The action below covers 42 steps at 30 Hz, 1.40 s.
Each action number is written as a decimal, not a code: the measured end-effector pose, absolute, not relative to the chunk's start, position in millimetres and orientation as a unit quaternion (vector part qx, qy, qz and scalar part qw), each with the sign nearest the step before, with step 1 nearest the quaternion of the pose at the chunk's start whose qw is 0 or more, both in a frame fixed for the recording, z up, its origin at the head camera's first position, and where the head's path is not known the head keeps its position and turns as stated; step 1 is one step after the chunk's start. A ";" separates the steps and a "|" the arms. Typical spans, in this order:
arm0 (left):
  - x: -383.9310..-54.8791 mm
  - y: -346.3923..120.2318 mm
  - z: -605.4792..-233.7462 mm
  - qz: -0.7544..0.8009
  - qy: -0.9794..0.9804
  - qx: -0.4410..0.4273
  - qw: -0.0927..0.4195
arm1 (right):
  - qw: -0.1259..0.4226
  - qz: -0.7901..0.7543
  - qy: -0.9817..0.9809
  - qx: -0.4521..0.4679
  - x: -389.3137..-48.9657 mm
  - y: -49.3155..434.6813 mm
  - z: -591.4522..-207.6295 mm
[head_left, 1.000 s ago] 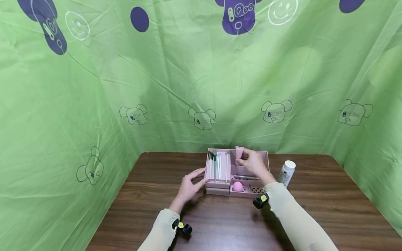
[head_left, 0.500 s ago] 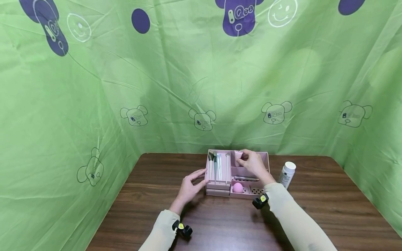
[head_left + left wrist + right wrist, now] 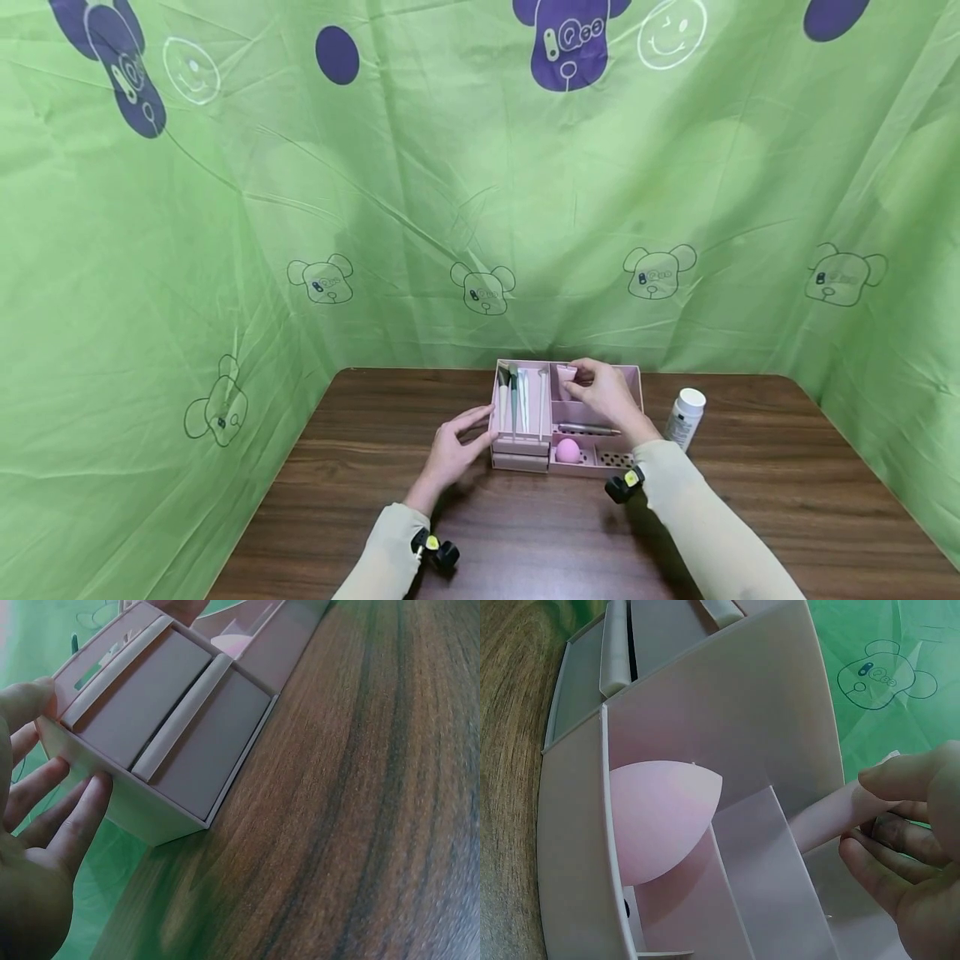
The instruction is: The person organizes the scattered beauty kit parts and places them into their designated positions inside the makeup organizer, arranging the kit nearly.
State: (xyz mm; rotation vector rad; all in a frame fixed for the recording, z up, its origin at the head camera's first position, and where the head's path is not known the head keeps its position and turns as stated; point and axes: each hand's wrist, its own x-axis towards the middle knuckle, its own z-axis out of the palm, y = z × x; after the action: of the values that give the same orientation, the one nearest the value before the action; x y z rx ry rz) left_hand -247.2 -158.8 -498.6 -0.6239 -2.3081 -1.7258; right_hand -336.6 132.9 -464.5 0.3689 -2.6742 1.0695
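Observation:
A pink desk organizer (image 3: pixel 521 447) stands at the back of the table. My right hand (image 3: pixel 606 390) pinches a small pink squeeze tube (image 3: pixel 566 382) between thumb and fingers, its lower part down inside the back left compartment. In the right wrist view the tube (image 3: pixel 836 817) slants behind a divider. My left hand (image 3: pixel 452 446) rests against the organizer's left side, fingers spread along the wall and thumb at the top front edge, as the left wrist view shows. A pink egg-shaped makeup sponge (image 3: pixel 664 817) sits in a front compartment.
Makeup brushes (image 3: pixel 513 396) and other slim tools lie in the organizer's top left tray, above two drawers (image 3: pixel 187 735). A silver pen-like stick (image 3: pixel 588 429) lies in the middle compartment. A white bottle (image 3: pixel 686 418) stands right of the organizer, by my right forearm. Green cloth hangs behind.
My right hand has lowered the tube into the back compartment, so less of it rises above the rim. The left hand keeps its place at the organizer's side.

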 end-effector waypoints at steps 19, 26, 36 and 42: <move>-247.0 -158.2 -499.2 -0.565 -0.792 -0.206 0.104 | 0.112 0.409 -0.892 0.156 -323.4 147.9 -455.7; -246.7 -157.5 -498.8 -0.575 -0.785 -0.207 0.103 | 0.131 0.398 -0.896 0.146 -312.7 158.8 -443.5; -246.3 -156.8 -498.4 -0.571 -0.787 -0.207 0.105 | 0.155 0.412 -0.885 0.152 -301.0 176.9 -426.2; -246.3 -158.8 -496.0 -0.574 -0.785 -0.213 0.090 | 0.164 0.414 -0.883 0.149 -294.6 186.1 -420.0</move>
State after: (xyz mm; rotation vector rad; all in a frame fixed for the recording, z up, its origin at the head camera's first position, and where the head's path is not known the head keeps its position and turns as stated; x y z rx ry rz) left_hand -246.3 -158.8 -496.0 -0.6348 -2.3358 -1.7073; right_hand -294.6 186.1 -420.0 0.4235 -2.5179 1.1793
